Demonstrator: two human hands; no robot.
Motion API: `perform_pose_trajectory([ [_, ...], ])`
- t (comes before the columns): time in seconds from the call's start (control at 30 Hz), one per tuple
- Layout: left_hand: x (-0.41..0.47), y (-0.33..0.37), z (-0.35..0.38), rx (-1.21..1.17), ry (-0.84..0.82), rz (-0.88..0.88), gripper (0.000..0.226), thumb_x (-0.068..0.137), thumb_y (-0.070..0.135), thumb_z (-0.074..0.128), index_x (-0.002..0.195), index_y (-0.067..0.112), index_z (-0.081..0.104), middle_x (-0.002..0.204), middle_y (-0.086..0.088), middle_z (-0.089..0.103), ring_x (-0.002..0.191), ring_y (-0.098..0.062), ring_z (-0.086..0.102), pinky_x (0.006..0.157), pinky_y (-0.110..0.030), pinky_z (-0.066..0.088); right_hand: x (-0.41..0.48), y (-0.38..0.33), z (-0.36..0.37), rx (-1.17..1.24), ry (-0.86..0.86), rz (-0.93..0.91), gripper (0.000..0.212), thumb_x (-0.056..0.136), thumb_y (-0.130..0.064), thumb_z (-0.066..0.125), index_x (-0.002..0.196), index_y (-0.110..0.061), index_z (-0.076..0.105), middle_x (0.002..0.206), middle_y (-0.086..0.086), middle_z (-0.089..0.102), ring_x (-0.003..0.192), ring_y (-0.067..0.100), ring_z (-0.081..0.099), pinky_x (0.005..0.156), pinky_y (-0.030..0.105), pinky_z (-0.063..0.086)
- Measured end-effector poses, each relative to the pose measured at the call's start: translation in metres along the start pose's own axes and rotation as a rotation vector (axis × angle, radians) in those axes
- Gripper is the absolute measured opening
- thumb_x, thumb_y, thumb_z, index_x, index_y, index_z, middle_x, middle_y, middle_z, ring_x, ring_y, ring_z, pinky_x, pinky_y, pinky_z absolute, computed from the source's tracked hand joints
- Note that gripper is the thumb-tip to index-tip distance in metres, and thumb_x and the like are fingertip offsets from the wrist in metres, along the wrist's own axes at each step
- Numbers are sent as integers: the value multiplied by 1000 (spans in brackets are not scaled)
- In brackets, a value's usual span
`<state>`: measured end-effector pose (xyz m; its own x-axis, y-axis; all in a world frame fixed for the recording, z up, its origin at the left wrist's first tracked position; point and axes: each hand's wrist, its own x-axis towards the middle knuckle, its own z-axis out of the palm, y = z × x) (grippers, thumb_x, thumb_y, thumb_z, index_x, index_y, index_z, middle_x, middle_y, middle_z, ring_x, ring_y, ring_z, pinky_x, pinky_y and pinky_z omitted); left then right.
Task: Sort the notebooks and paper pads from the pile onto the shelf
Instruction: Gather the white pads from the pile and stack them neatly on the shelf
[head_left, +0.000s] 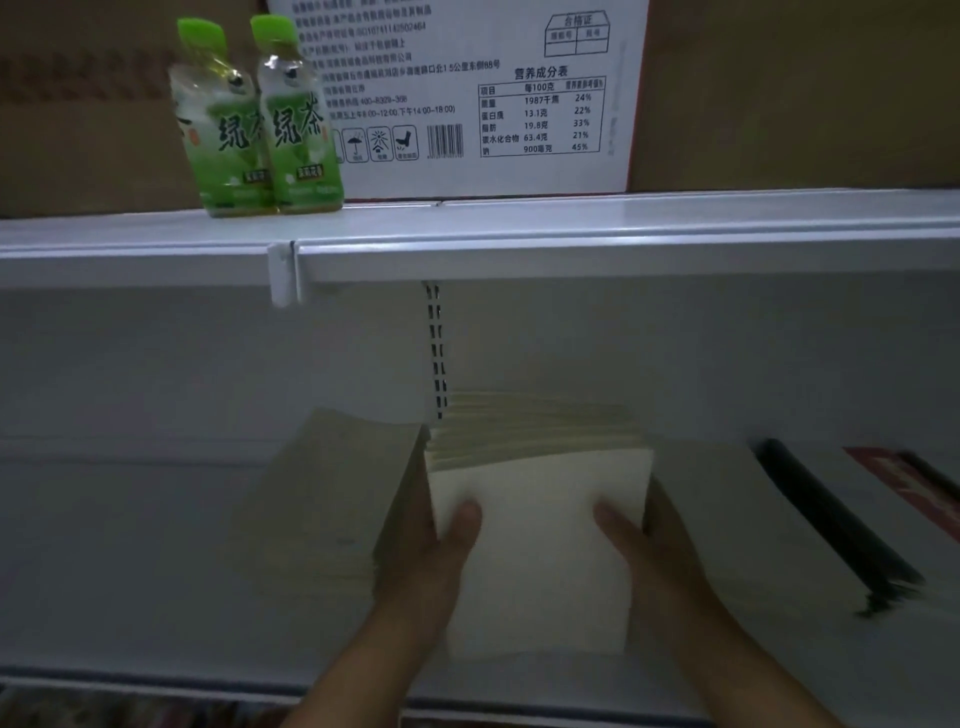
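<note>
On the white shelf (130, 571), at the middle of the lower board, a white paper pad (540, 561) is gripped between both hands. The left hand (431, 566) is curled round its left edge and the right hand (654, 551) round its right edge, thumbs laid on top. A grey stack (332, 493) is seen just beside the left hand.

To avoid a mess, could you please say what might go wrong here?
The white pad stack, held between left hand and right hand, looks fanned at its far edge, so pads may slip apart on release. It sits close beside the grey stack, which a push could knock askew.
</note>
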<state>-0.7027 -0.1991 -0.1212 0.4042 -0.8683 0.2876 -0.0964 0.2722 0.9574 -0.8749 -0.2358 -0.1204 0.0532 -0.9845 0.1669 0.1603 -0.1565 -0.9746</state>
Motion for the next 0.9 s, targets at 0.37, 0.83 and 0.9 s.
perform_pose_trajectory([
  [0.37,8,4,3,153,22,30,131,26,104,27,137,36,21,126,30,28,124,3,25,100,-7,12,-12,0,6,-8,112,-138,52,53,-33,73,99,-28,49,81,-28,60,66,-28,53,60,-7,36],
  [0.83,1,-28,-18,154,-299,-128,77,58,2,88,111,40,48,95,38,65,91,19,59,69,-6,48,-14,13,1,-353,66,-163,43,75,-6,74,113,3,57,84,-28,53,85,-12,53,62,-11,32],
  [0.9,11,-21,-14,119,-263,-162,53,64,6,84,99,37,58,86,26,71,77,11,66,60,-9,50,-2,7,4,-329,93,-98,30,78,-21,72,105,-12,61,82,-21,56,90,7,53,60,-5,36],
])
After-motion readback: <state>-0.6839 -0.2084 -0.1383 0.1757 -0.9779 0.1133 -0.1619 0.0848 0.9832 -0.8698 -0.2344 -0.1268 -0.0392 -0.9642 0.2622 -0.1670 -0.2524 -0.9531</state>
